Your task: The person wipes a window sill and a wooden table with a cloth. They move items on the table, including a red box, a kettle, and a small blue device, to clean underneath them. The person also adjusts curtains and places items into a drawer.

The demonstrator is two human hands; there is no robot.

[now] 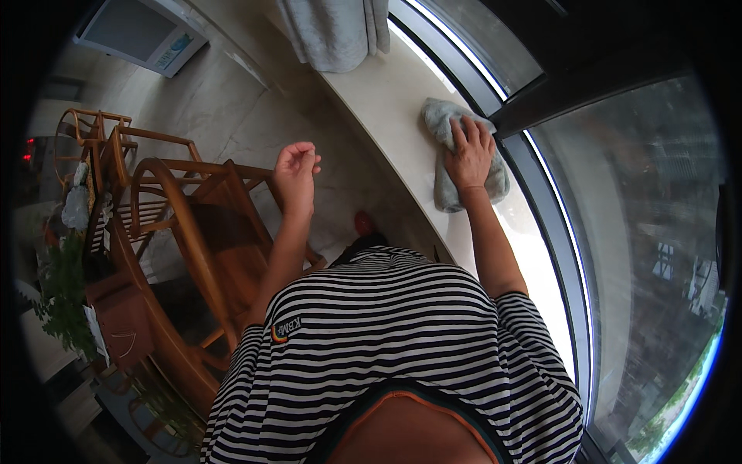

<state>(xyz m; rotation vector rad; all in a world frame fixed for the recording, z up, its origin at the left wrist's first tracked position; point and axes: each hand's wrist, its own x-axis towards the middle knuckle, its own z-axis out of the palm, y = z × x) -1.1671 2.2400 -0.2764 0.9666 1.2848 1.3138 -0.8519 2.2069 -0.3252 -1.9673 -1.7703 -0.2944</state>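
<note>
My right hand (470, 152) lies over a folded grey-green cloth (446, 191), fingers spread across its top and pressing it onto a pale stone windowsill (382, 107). The far side of the cloth touches the dark window frame. Held in the air left of the sill, my left hand (298, 168) has its fingers curled in toward the thumb, and I see nothing in it. Beyond the frame stands a large glass pane (632, 191). What lies under the cloth is hidden.
A grey curtain (333, 35) hangs over the sill's far end. Wooden armchairs (217, 232) and a green plant (66, 296) fill the left side. A white boxy appliance (142, 35) stands farther back on the marble-look floor (232, 110). A red shoe tip (364, 223) shows below me.
</note>
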